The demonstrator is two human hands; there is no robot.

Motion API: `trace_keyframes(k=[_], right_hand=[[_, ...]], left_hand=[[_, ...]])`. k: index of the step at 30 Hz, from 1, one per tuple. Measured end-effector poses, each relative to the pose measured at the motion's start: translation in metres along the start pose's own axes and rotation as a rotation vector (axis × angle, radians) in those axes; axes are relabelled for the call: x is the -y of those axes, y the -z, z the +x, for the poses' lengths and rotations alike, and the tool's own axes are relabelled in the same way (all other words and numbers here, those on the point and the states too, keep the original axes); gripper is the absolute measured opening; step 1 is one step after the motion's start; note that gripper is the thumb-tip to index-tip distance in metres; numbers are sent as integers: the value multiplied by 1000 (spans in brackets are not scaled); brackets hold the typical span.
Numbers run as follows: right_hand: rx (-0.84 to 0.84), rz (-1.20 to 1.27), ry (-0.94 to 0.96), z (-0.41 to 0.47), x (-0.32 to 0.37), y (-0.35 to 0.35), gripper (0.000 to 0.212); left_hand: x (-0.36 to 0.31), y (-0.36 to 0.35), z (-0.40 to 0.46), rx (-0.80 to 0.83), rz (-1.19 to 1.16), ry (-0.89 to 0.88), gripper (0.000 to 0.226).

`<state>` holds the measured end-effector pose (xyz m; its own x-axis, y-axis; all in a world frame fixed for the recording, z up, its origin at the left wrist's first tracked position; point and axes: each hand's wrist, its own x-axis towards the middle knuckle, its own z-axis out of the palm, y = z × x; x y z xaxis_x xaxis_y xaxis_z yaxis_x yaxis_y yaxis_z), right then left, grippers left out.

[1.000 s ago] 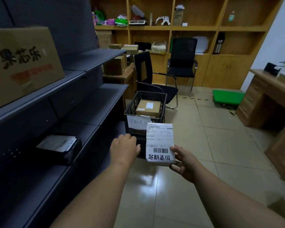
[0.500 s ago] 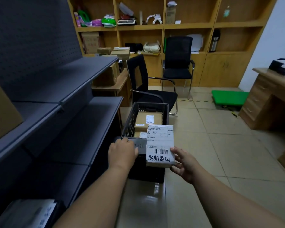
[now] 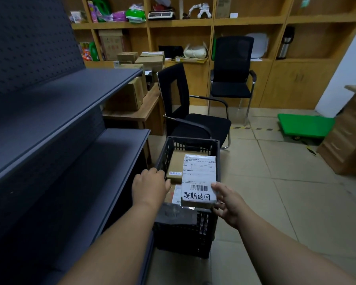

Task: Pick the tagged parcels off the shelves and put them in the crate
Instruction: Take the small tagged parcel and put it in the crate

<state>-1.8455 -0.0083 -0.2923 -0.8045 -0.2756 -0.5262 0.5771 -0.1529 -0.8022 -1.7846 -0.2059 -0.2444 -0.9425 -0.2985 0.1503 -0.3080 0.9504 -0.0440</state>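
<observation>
A black slatted crate point(image 3: 215, 159) stands on the floor beside the dark shelving. My right hand point(image 3: 227, 201) holds a parcel point(image 3: 199, 177) with a white shipping label, a barcode and a handwritten tag, just above the crate's near right part. My left hand point(image 3: 149, 187) rests on the crate's left rim, fingers curled over it. Inside the crate lies a brown tagged box point(image 3: 176, 166), with another labelled parcel point(image 3: 176, 197) partly hidden under the held one.
Dark grey shelves point(image 3: 70, 153) run along the left. Two black chairs point(image 3: 195, 122) stand behind the crate. A wooden table with cardboard boxes point(image 3: 130, 97), a wall of wooden shelving, a green trolley point(image 3: 305, 125) and a wooden desk point(image 3: 349, 136) surround the tiled floor.
I have walked up to the crate. The parcel in my right hand has moved from in front of the crate to over it. My left hand has shifted onto the crate's left rim.
</observation>
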Motion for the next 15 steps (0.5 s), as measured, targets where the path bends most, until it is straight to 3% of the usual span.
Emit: trace_keyframes(k=[8, 15], right_hand=[[-8, -29, -56, 127, 70, -4, 32], [-3, -75, -110, 204, 95, -12, 31]], left_hand=[[-23, -37, 145, 37, -35, 53, 34], [-30, -71, 223, 60, -146, 155, 37]])
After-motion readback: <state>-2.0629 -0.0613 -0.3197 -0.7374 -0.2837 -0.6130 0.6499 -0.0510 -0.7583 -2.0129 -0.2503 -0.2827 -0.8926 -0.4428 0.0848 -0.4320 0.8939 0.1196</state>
